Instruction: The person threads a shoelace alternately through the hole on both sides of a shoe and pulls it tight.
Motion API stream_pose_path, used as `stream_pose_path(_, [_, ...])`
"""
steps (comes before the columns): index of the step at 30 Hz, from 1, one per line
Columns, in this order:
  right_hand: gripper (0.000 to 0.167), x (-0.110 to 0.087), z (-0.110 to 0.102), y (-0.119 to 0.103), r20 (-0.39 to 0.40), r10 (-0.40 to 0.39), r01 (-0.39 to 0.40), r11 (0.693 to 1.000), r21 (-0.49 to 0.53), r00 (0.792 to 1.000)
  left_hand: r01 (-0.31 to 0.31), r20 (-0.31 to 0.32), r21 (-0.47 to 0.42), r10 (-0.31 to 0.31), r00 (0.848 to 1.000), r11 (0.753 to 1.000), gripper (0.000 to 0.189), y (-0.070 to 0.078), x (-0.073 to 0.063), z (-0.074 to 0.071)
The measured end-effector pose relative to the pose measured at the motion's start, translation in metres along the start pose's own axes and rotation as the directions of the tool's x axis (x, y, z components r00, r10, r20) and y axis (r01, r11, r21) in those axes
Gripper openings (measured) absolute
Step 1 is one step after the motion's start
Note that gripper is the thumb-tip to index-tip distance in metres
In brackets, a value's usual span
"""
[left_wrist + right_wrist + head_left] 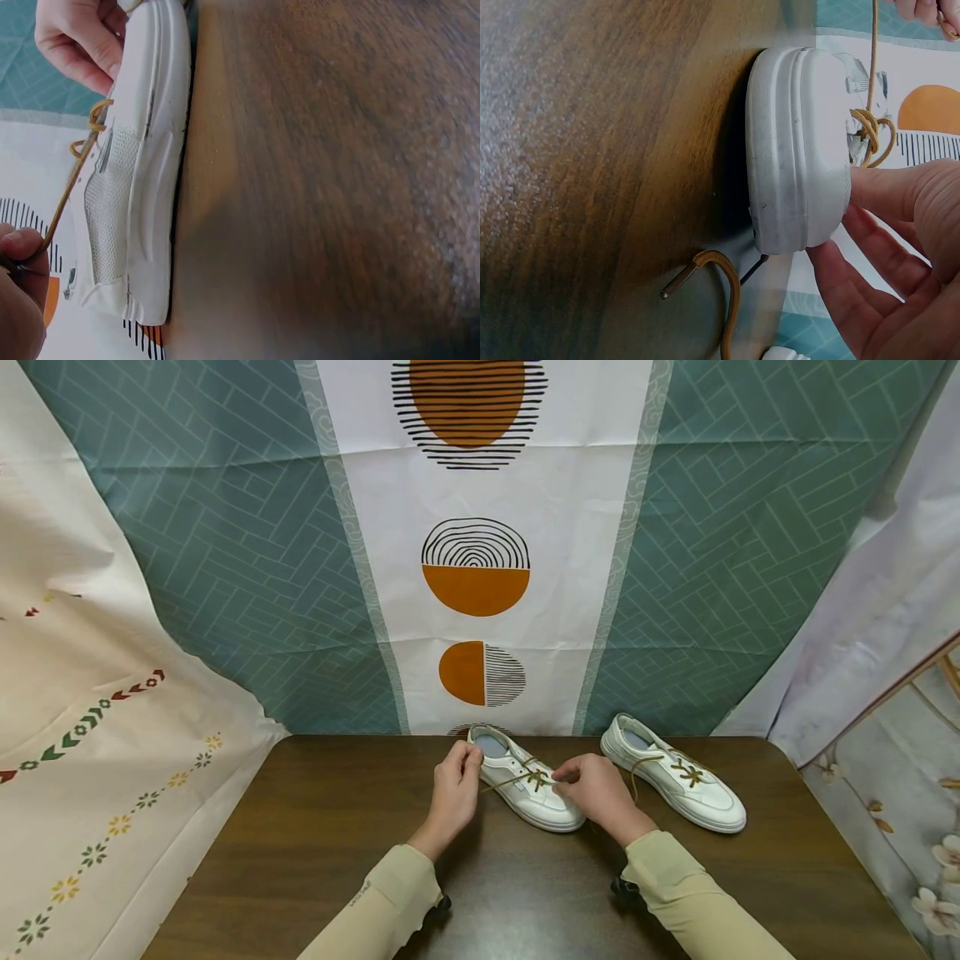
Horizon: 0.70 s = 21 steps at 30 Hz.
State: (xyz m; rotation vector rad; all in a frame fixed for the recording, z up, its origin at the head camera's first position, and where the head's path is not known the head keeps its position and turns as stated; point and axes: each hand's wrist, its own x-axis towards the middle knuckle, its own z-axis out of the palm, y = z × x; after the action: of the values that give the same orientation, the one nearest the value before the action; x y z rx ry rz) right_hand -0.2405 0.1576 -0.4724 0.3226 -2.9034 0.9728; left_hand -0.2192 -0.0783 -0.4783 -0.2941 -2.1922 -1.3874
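One white low-cut sneaker with a pale rubber sole [528, 800] is the whole deal here, sitting sole-down on the dark brown wood-grain counter [337, 835] right between the two hands. Its long axis runs on a diagonal: heel at the far left, close to the teal-and-white patterned hanging cloth [225, 568], toe pointing right and back toward the person. So the left hand [453, 785] is over by the heel end and the right hand [596, 793] is at the toe end. The right one's nearer, thumb and fingers bent over the front of the shoe and, far as I can tell, gripping it. The left is apart from the shoe but pinching a thin tan-brown cord lace [71, 187], which runs straight from the lacing up and back toward the heel. Imo that lace line is what counts: it crosses the shoe's axis leftward while the toe's braced on the right. A matching white sneaker with brown laces [678, 781] sits off to the right, angled the same way.
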Motion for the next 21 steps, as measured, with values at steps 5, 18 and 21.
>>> stream_pose_path(5, [0.009, -0.001, 0.0, 0.0, 0.004, 0.01, -0.01, 1.0, 0.005, 1.0, -0.008, 0.021, -0.015, 0.009, 1.0, 1.0, 0.017, 0.001, 0.002, 0.001])
stream_pose_path(18, [0.009, 0.0, 0.001, 0.0, 0.012, 0.008, -0.008, 1.0, -0.004, 1.0, -0.028, 0.029, 0.078, 0.026, 0.999, 0.997, 0.018, 0.007, 0.01, -0.002])
stream_pose_path(21, [0.009, 0.0, 0.0, 0.0, 0.019, 0.005, -0.005, 1.0, -0.003, 1.0, -0.075, -0.022, 0.172, 0.08, 0.997, 0.982, 0.016, 0.009, 0.012, -0.003])
